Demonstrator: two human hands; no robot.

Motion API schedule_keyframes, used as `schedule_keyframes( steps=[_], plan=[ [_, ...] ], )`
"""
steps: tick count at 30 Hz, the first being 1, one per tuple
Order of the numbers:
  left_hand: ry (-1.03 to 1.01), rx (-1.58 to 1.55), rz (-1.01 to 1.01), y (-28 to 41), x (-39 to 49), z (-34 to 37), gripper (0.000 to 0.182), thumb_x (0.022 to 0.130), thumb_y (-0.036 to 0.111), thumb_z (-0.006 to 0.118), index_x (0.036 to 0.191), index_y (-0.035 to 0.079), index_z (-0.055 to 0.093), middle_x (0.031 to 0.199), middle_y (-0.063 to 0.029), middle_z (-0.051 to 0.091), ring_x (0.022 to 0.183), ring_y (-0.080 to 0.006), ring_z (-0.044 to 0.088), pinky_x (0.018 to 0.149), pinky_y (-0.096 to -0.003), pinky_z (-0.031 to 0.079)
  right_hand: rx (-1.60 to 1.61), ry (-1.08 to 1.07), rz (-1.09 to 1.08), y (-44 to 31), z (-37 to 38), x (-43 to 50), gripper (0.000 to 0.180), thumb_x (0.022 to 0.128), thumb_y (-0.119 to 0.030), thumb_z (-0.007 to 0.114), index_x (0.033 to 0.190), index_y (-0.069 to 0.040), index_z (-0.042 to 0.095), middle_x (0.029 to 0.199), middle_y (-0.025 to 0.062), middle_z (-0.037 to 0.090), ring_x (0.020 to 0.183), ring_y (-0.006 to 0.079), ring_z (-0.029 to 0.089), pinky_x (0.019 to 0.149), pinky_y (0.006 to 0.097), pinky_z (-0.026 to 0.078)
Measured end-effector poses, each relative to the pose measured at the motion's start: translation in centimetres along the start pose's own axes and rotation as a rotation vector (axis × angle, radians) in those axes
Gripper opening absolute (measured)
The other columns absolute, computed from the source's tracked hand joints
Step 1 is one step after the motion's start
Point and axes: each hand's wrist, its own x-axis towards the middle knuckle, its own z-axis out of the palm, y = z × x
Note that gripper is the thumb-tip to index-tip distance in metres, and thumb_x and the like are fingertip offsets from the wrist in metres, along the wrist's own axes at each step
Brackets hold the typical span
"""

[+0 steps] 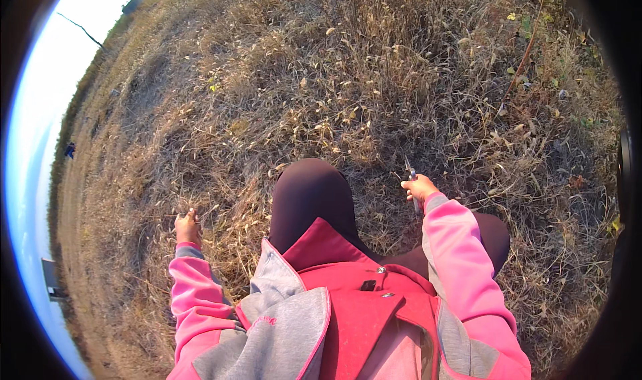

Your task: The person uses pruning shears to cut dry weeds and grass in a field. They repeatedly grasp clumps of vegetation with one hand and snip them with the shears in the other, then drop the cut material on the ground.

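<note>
My right hand (421, 187) is closed around a small metal hand tool (411, 172), which looks like pruning shears or pliers. Its pointed metal end sticks out beyond my fingers, over the dry grass. Out to the left, my left hand (188, 226) has its fingers curled among dry grass stalks (215, 214). Thin stems show at its fingertips; whether it grips them I cannot tell. Between the two hands rises my bent knee in dark leggings (313, 199), the other leg folded to the right.
Dense dry grass with seed heads (321, 104) surrounds me. A reddish stem (526, 59) leans at the upper right. Far off at the left edge are a small dark figure, perhaps a person (69, 150), and a grey structure (51, 278) near the horizon.
</note>
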Motion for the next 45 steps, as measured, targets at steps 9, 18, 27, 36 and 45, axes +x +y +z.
schedule_keyframes(
  steps=[9, 18, 27, 36, 45],
  plan=[
    [0.248, 0.016, 0.205, -1.0, -2.7, -7.8, 0.02, 0.087, 0.026, 0.064, 0.082, 0.008, 0.058, 0.059, -0.0009, 0.053, 0.044, -0.0116, 0.047, 0.04, -0.0259, 0.036, 0.168, -0.043, -0.116, -3.9, 0.3, -3.7, 0.023, 0.082, -0.017, 0.067, 0.093, -0.004, 0.051, 0.077, 0.0065, 0.054, 0.062, 0.0164, 0.056, 0.056, 0.0323, 0.053],
    [0.483, -0.03, 0.262, -1.2, 1.6, -9.6, 0.024, 0.088, 0.024, 0.061, 0.075, 0.004, 0.061, 0.059, -0.0002, 0.055, 0.045, -0.0099, 0.048, 0.041, -0.0252, 0.036, 0.17, -0.015, -0.14, -3.4, 0.0, -3.7, 0.021, 0.083, -0.015, 0.066, 0.092, -0.006, 0.049, 0.076, 0.0048, 0.055, 0.059, 0.015, 0.057, 0.054, 0.0308, 0.051],
    [0.622, 0.562, -0.037, -7.5, 0.8, -10.6, 0.1, 0.066, 0.043, 0.081, 0.139, -0.004, 0.03, 0.139, -0.0273, 0.038, 0.128, -0.0364, 0.038, 0.107, -0.0404, 0.03, 0.091, 0.069, -0.078, -2.5, 0.4, -3.3, 0.019, 0.083, -0.015, 0.065, 0.092, -0.003, 0.053, 0.074, 0.0038, 0.056, 0.057, 0.0137, 0.056, 0.053, 0.0291, 0.05],
    [0.125, 0.549, 0.067, -9.4, 2.9, -4.1, 0.058, 0.074, 0.027, 0.075, 0.121, 0.0, 0.053, 0.106, -0.0178, 0.063, 0.095, -0.0266, 0.061, 0.085, -0.0348, 0.048, 0.013, 0.095, -0.114, -2.1, 1.0, -3.7, 0.022, 0.082, -0.018, 0.067, 0.09, -0.002, 0.054, 0.078, 0.0047, 0.059, 0.063, 0.015, 0.061, 0.06, 0.0298, 0.051],
    [-0.705, 0.155, 0.081, 1.1, 3.4, 19.0, 0.027, 0.088, 0.017, 0.064, 0.11, 0.002, 0.059, 0.09, -0.0051, 0.064, 0.071, -0.0097, 0.06, 0.065, -0.0224, 0.05, 0.06, 0.211, -0.093, -5.2, 0.4, -6.5, 0.023, 0.085, -0.019, 0.063, 0.098, -0.004, 0.051, 0.083, 0.0081, 0.061, 0.067, 0.0154, 0.064, 0.041, 0.0233, 0.042]
  ],
)
